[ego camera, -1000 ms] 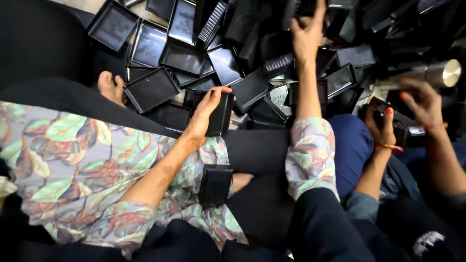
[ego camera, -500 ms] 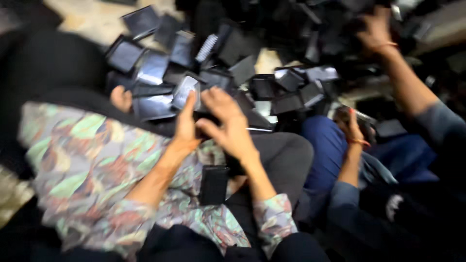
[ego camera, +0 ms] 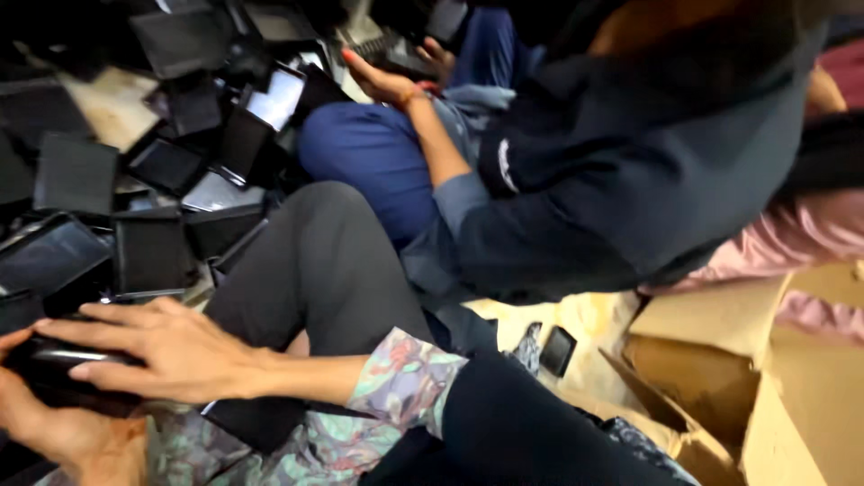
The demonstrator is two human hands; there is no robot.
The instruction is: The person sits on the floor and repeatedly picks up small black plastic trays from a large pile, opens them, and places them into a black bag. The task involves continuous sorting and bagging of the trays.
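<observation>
Closest to the camera, at the lower left, the person's two hands meet on one small black case (ego camera: 54,369). The left hand (ego camera: 63,436) cups it from beneath, palm up, while the right hand (ego camera: 171,351) lies flat across its top, fingers (ego camera: 85,335) stretched out toward the left edge of the view. So both sets of fingers are grasping the case, pressed from above and below rather than clenched into a fist; the hold looks suited to squeezing the piece shut or keeping it steady, though that is a judgement. The case rests low over the person's lap, above the patterned floral garment (ego camera: 396,378). Its long axis runs roughly left to right across the picture, in line with the right hand's fingers, with its glossy edge turned up toward the camera; its far end is hidden beneath the hand.

Just beyond, the person's grey-trousered knee (ego camera: 324,261) rises between the hands and the rest of the scene. A second small black case (ego camera: 558,349) lies flat on the floor to the right, near an open cardboard box (ego camera: 720,378).

Farther off, on the left, a loose pile of black trays (ego camera: 144,243) lies heaped at mixed angles, within reach of everyone seated. A co-worker in a dark top (ego camera: 630,162) sits beyond, one open hand (ego camera: 378,81) held palm up above the pile.
</observation>
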